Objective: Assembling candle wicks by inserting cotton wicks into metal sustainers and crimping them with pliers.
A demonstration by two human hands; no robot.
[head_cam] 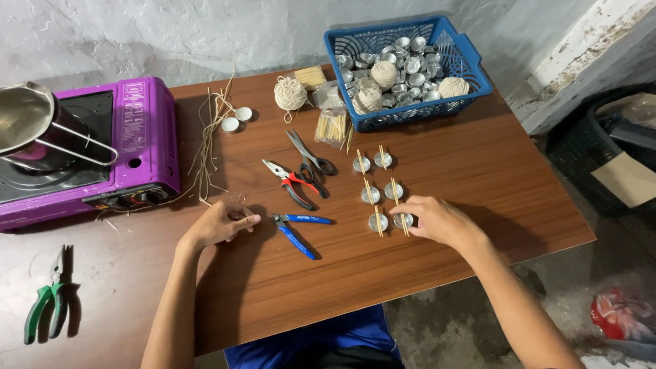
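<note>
My right hand (434, 220) rests on the wooden table (478, 171), its fingertips touching the nearest small metal cup (403, 220) and the thin wooden sticks laid across it. Several such cups (371, 195) stand in two short rows, each with sticks on top. My left hand (222, 222) lies on the table with fingers loosely curled, holding nothing that I can see. Its fingertips point at blue-handled cutters (298, 229) just to the right.
Red-handled pliers (292, 183) and scissors (309, 158) lie mid-table. A blue basket (471, 65) of metal cups and string balls stands at the back. A purple stove (140, 137) with a metal pot (24, 116) sits left. Green pliers (51, 297) lie near left.
</note>
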